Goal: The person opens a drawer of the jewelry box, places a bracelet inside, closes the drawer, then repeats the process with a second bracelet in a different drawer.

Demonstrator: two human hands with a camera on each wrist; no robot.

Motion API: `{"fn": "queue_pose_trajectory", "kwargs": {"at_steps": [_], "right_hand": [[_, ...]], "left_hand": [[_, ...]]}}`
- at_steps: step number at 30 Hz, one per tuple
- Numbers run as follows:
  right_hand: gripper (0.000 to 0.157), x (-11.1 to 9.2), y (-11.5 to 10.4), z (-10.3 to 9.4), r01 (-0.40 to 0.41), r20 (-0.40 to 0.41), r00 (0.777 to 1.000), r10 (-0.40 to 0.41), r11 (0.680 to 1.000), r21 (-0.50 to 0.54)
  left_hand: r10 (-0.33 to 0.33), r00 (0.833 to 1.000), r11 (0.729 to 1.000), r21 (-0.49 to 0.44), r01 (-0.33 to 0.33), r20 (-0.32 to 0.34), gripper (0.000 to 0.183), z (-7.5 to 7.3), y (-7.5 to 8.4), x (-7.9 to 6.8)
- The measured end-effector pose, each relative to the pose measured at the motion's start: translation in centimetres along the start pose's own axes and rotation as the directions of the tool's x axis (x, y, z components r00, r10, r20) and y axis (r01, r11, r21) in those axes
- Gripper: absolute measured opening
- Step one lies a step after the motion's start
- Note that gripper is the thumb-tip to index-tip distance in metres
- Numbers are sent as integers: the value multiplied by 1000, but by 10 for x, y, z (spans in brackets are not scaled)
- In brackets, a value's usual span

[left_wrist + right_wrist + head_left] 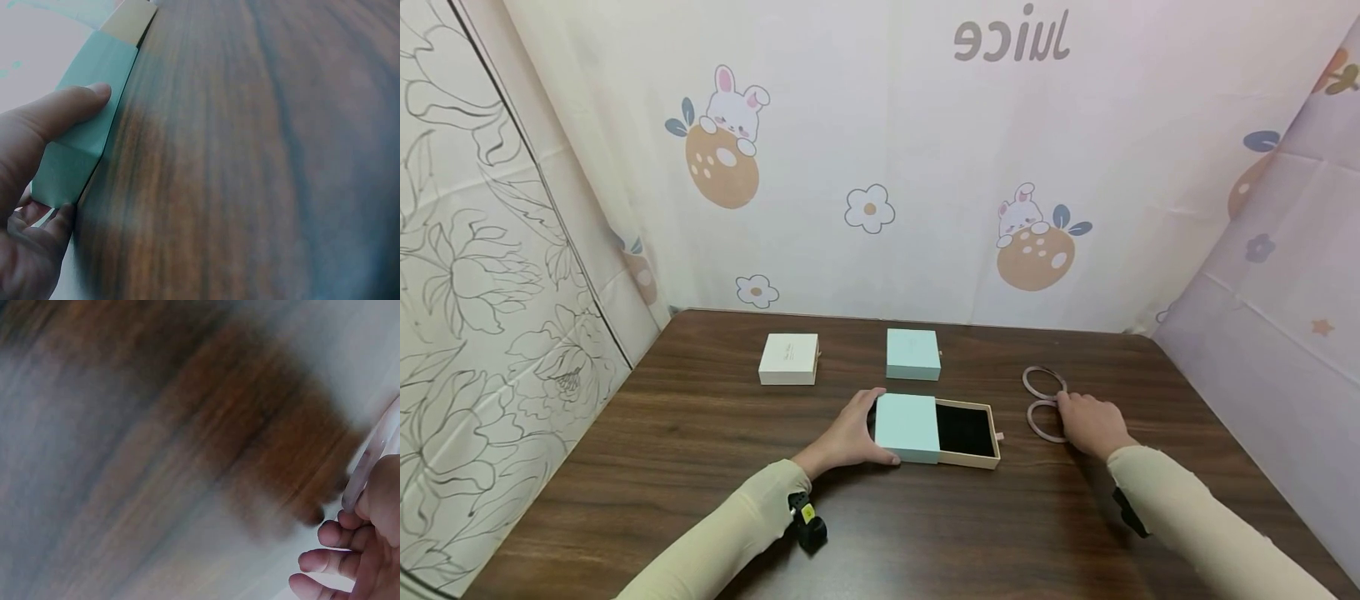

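My left hand (852, 435) grips the pale mint sleeve of a drawer-style gift box (907, 423), thumb along its near side and fingers around its left end. The box's cream drawer (997, 450) is slid partly out to the right, showing a black lining (964, 429) with nothing on it. Right of the box, my right hand (1093, 423) pinches a pale pinkish bangle (1032, 421) between thumb and index finger. A second bangle (1027, 379) lies just beyond, its edge close to the first. The right wrist view shows the pinched bangle (362, 474) tilted, other fingers loosely bent.
Farther back on the dark wood table (647, 467) stand a closed cream box (788, 360) at left and a closed mint box (913, 354) near the middle. A printed curtain (880, 125) hangs behind the table's back edge.
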State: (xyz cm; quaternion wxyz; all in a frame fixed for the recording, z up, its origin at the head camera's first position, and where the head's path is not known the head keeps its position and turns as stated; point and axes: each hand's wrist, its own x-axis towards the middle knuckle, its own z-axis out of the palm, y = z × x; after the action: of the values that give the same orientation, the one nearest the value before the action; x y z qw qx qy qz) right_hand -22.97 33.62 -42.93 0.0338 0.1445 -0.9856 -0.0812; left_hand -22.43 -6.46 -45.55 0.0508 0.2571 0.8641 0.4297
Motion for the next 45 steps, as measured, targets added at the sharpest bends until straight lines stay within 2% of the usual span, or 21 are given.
{"fn": "queue_pose_trajectory", "kwargs": {"at_steps": [9, 15, 25, 37, 45], "right_hand": [[23, 0, -1, -6, 5, 45, 999, -4, 1000, -11], [14, -1, -1, -9, 17, 28, 999, -17, 1000, 3], [15, -3, -12, -22, 22, -6, 1000, -22, 1000, 22], [16, -4, -28, -43, 41, -6, 999, -41, 999, -12], [10, -5, -44, -60, 84, -54, 995, -86, 996, -42]], "left_hand": [[-1, 1000, 1000, -2, 1, 0, 106, 0, 0, -1], [2, 1000, 1000, 9, -2, -5, 107, 1, -1, 0], [0, 1000, 1000, 9, 0, -5, 106, 1, 0, -1], [4, 1000, 1000, 21, -4, -8, 106, 2, -2, 1], [-1, 1000, 1000, 3, 1, -4, 106, 3, -1, 0]]}}
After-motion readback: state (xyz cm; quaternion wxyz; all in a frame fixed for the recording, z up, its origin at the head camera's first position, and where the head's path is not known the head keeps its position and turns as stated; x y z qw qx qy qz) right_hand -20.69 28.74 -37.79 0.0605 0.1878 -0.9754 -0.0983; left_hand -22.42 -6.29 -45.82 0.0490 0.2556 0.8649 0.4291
